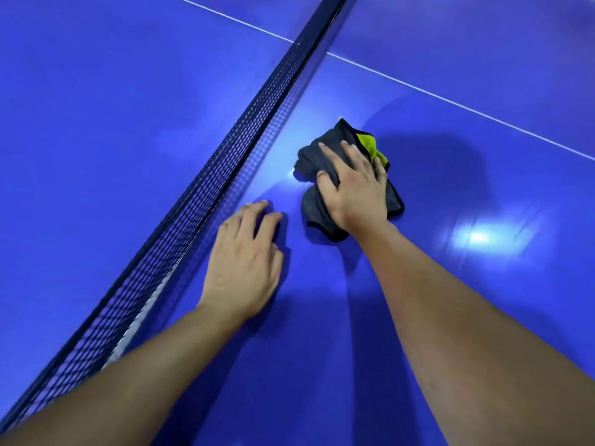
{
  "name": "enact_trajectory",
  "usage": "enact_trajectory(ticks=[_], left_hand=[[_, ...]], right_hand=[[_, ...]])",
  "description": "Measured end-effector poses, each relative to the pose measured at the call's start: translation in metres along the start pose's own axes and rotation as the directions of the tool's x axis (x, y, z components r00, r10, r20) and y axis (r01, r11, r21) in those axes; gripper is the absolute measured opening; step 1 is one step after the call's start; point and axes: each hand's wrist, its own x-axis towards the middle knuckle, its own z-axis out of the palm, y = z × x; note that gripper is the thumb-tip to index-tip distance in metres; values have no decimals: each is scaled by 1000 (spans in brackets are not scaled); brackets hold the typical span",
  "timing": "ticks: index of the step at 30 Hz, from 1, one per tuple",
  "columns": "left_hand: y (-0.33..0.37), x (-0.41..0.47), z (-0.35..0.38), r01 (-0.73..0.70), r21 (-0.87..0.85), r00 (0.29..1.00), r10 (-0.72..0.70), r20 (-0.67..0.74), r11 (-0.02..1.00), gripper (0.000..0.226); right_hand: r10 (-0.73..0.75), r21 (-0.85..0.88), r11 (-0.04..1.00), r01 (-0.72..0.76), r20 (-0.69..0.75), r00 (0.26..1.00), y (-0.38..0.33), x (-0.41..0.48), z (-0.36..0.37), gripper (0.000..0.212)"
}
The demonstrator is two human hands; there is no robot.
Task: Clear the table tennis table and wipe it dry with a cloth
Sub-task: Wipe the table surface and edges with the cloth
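The blue table tennis table (pixel 450 300) fills the view. A crumpled dark grey cloth (pixel 314 207) with a yellow-green patch lies on it just right of the net. My right hand (pixel 354 185) presses flat on the cloth, fingers spread and pointing toward the net. To its lower left, my left hand (pixel 246 262) rests on the bare table surface with fingers slightly bent, holding nothing, close beside the net.
A black mesh net (pixel 206 175) runs diagonally from bottom left to top centre. A white centre line (pixel 450 101) crosses the table behind the cloth. Bright light reflections shine on the glossy surface at right.
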Motion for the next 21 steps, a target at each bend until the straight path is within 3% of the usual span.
enact_trajectory(ticks=[7, 14, 18, 21], left_hand=[[-31, 93, 4, 99, 13, 994, -100, 48, 995, 46], [-32, 93, 5, 176, -2, 979, -175, 108, 984, 50], [-32, 95, 6, 198, 1, 972, -197, 126, 980, 50], [-32, 94, 9, 227, 0, 963, -225, 145, 974, 52]], right_hand=[[179, 3, 984, -179, -82, 980, 60, 83, -16, 54], [312, 6, 950, -313, -110, 944, 80, 158, -22, 56], [268, -17, 963, -270, -68, 961, 77, 197, -21, 56], [136, -42, 990, -137, -24, 990, 68, 219, -14, 55]])
